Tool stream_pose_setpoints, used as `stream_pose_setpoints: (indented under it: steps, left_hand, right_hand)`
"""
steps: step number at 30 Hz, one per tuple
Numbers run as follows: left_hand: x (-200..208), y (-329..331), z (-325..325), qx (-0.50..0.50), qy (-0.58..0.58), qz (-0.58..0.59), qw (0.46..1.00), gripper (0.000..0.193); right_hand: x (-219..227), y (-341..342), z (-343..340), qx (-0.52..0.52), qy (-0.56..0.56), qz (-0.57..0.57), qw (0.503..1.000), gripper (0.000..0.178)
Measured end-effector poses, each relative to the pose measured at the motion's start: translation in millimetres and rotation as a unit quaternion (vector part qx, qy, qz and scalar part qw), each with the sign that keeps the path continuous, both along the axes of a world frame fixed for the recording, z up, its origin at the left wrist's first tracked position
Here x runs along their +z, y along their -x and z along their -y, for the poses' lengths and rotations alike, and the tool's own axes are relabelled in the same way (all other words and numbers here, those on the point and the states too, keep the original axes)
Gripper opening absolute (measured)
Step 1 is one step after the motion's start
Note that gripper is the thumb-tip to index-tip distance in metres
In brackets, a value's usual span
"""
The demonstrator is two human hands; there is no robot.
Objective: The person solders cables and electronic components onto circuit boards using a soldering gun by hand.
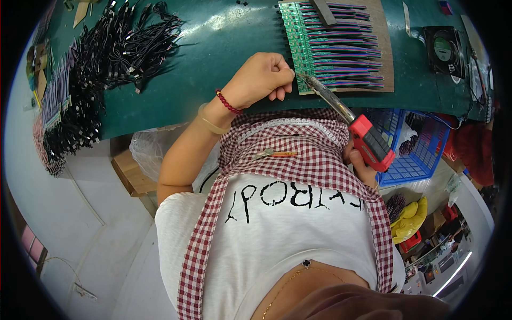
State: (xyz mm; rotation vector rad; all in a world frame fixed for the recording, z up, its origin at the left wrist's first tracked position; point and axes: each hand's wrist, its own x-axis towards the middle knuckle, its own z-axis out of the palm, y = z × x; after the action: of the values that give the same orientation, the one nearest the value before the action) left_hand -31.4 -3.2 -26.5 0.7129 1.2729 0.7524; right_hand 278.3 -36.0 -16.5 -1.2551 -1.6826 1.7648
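Observation:
My right hand [362,168] is closed around the red and black handle of a soldering iron [336,101]. The iron's tip rests at or just above the near left part of a green circuit board panel [298,48]. Close to that tip, at the panel's left edge, my left hand [266,77] is closed in a pinch; whatever it pinches is too small or hidden to make out. Rows of thin multicoloured wires [346,53] run rightward from the panel over a brown board [388,64]. A flat grey bar [323,12] lies across the panel's far part.
A large heap of black cables [122,48] covers the left of the green table [224,32] and hangs over its edge. A black fan [444,50] stands at the right. Below the table's right side is a blue plastic basket [410,173]. Tweezers [274,153] lie against my checked apron.

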Motion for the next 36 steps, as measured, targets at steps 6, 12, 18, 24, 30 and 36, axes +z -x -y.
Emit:
stream_pose_setpoints:
  steps: [6, 12, 18, 24, 30, 36]
  left_hand:
    - [-0.4, -0.2, 0.3, 0.002, -0.003, -0.001, 1.000, 0.013]
    - [0.5, 0.0, -0.3, 0.001, 0.003, -0.006, 1.000, 0.013]
    - [-0.1, 1.4, -0.3, -0.006, 0.000, -0.004, 1.000, 0.015]
    - [22.9, 39.0, -17.1, -0.126, -0.095, -0.279, 0.947, 0.024]
    - [-12.4, 62.3, -65.0, 0.027, -0.310, -0.646, 0.697, 0.020]
    - [-15.5, 60.4, -52.9, -0.001, -0.311, -0.669, 0.675, 0.015]
  right_hand:
    - [2.0, -2.8, 3.3, -0.054, 0.001, -0.013, 0.998, 0.013]
    - [0.7, -5.1, 2.4, -0.078, 0.040, -0.061, 0.994, 0.014]
    - [-3.7, -7.6, 2.5, -0.049, 0.009, -0.010, 0.999, 0.013]
    - [0.8, 6.3, -4.6, -0.127, -0.033, -0.090, 0.987, 0.049]
    - [6.1, 9.7, -19.4, -0.131, -0.051, -0.121, 0.983, 0.046]
    - [9.5, 14.5, -24.5, -0.141, -0.059, -0.160, 0.975, 0.045]
